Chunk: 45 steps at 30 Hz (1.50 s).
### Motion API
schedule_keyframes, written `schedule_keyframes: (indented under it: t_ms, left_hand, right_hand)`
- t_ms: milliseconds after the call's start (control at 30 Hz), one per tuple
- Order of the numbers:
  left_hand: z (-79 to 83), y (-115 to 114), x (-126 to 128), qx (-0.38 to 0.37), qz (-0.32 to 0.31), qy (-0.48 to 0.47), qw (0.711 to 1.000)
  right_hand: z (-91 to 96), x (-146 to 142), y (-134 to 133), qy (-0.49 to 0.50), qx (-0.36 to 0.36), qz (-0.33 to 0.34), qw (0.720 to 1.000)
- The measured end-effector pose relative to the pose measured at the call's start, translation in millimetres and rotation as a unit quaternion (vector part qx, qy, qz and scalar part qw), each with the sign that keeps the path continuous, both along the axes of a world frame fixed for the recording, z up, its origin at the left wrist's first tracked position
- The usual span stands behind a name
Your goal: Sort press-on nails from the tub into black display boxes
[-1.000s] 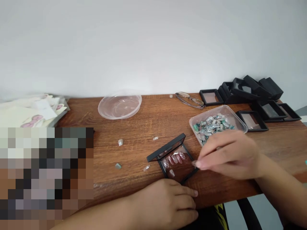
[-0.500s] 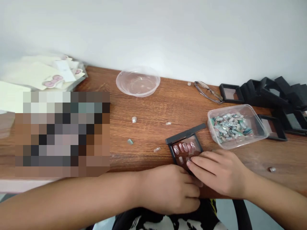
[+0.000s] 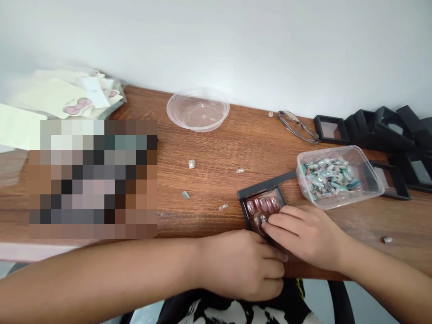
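Observation:
A small black display box (image 3: 251, 194) lies open near the front edge of the wooden table (image 3: 216, 148), with a row of pink press-on nails (image 3: 263, 204) inside. My right hand (image 3: 303, 234) rests on the box, its fingertips pressing a small silvery nail onto the tray. My left hand (image 3: 241, 265) is curled at the table's front edge, touching the box's near side. A clear plastic tub (image 3: 367, 182) holding several teal and silver nails stands just right of the box.
A clear round bowl (image 3: 198, 110) sits at the back. Loose nails (image 3: 191, 164) are scattered mid-table; another lies at the right (image 3: 387, 240). Glasses (image 3: 297, 126) and a pile of black boxes (image 3: 388, 130) lie back right. Paper cards (image 3: 60, 99) are at the left.
My right hand came down from above the tub to the open box and now presses a nail into it. The view shifted left and down.

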<state>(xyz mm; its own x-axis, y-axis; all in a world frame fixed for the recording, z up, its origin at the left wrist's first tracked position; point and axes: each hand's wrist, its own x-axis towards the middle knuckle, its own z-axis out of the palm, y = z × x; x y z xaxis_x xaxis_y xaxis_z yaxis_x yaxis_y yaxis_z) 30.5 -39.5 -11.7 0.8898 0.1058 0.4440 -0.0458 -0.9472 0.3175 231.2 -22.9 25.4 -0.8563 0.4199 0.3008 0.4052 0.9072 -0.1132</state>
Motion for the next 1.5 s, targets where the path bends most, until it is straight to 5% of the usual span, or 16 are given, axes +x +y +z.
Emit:
schedule_keyframes:
  t_ms: [267, 467, 600, 667, 833, 1067, 1500]
  left_hand:
    - [-1.1, 0.5, 0.5, 0.006, -0.001, 0.001, 1.0]
    - [-1.5, 0.2, -1.1, -0.007, -0.007, -0.005, 1.0]
    - [-1.0, 0.2, -2.7, -0.014, -0.014, -0.004, 1.0]
    - [0.1, -0.1, -3.0, -0.013, -0.013, -0.003, 1.0]
    - [2.9, -0.6, -2.4, -0.002, -0.005, -0.02, 1.0]
    - [2.5, 0.5, -2.2, -0.004, -0.011, -0.022, 1.0]
    - [-0.1, 0.6, -0.9, -0.002, -0.009, -0.035, 0.999]
  right_hand:
    - [1.4, -0.4, 0.4, -0.058, 0.002, -0.006, 0.998]
    - [37.9, 19.7, 1.9, -0.025, -0.006, -0.029, 0.999]
    - [55.7, 59.5, 23.9, 0.075, -0.009, -0.128, 0.989]
    - [51.9, 80.4, 41.5, 0.089, 0.0, -0.204, 0.975]
    - [26.0, 103.3, 72.2, 0.064, -0.103, -0.227, 0.966]
    - [23.0, 83.7, 65.2, 0.005, -0.149, -0.199, 0.969]
    - [23.9, 89.9, 67.2, -0.084, -0.2, -0.271, 0.938]
